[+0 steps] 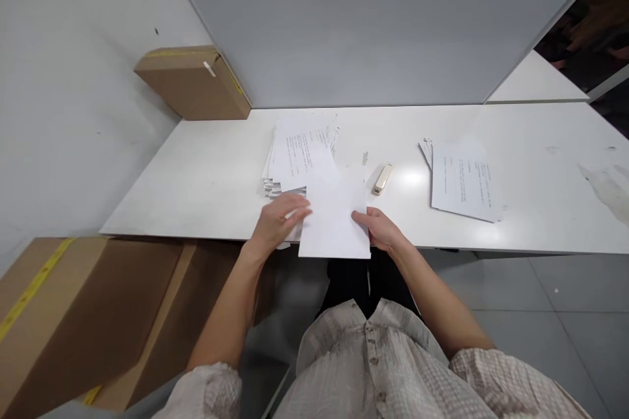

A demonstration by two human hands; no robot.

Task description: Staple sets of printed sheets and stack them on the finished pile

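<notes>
Squaring up loose paper seems to be the step going on here, though that's just a read of the hands. The person is holding some blank-faced white paper (334,226) right in front of them, with its near edge sticking out past the front of the table (216,190) and its far end blending into the sheets behind, so it's hard to say where it stops. Could be more than one sheet, since a second edge is kinda peeking out at the near right corner.

The right hand (384,229) is clamping the paper's right edge, thumb lying on top and the fingers mostly hidden, presumably tucked underneath. The left hand (278,217) is sitting by the opposite edge with thumb and fingertips close together; can't really tell whether they're pinching the paper or only brushing it.

Just beyond the left hand, a messy printed pile (299,150) is lying fanned out, and off to the right a neater printed pile (462,180) is resting well apart. A cream stapler (382,179) (pretty sure) is lying between the two.

As for the next move, the paper is probably calling for a light pinch from both sides, edges flush, so nothing is slipping out.
</notes>
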